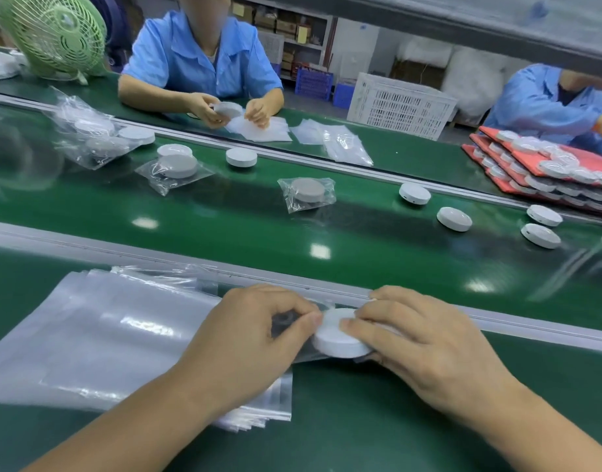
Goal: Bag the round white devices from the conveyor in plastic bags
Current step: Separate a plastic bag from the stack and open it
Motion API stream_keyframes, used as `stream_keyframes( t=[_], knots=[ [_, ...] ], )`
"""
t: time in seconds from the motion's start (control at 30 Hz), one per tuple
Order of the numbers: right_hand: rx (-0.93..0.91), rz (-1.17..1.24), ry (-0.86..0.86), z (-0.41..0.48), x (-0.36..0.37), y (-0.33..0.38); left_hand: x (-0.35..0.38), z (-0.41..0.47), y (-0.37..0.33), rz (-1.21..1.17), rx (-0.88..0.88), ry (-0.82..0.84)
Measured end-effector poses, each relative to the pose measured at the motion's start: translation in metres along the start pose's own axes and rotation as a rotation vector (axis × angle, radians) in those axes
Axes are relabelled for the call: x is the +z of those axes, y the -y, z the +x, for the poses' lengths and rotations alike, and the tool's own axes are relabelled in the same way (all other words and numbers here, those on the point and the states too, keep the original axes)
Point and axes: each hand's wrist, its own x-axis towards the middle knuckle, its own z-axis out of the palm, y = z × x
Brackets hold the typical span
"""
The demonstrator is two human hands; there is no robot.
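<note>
Curled round the round white device [337, 338], the right hand [429, 345] has it in its grip, while the left hand [255, 338] pinches the mouth of a clear plastic bag [286, 327] against it. The device is a smooth, flat puck, near the green counter [360, 420]'s metal rail [497, 321], beside the bag stack [105, 335]. Beyond the rail, the conveyor [258, 226] carries loose pucks [454, 218] and a bagged one [308, 192].
</note>
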Motion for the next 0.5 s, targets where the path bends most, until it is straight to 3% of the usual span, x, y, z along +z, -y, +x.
stream_keyframes(
  t=[0.1,0.17,0.27,0.33,0.5],
  knots=[
    [0.021,0.071,-0.092,0.004,0.004,0.007,-0.002,-0.002,-0.008,-0.289,-0.024,0.167],
    [0.119,0.2,-0.182,0.005,0.009,0.015,-0.004,-0.003,-0.009,-0.241,0.013,0.225],
    [0.413,0.428,-0.309,0.011,0.011,0.028,0.002,-0.004,-0.014,-0.103,0.142,0.055],
    [0.544,0.643,-0.264,0.018,0.005,0.029,0.007,-0.007,-0.022,-0.223,0.147,-0.093],
    [0.595,1.103,-0.048,0.038,-0.008,0.025,0.004,-0.002,-0.037,-0.562,-0.01,-0.278]
  ],
)
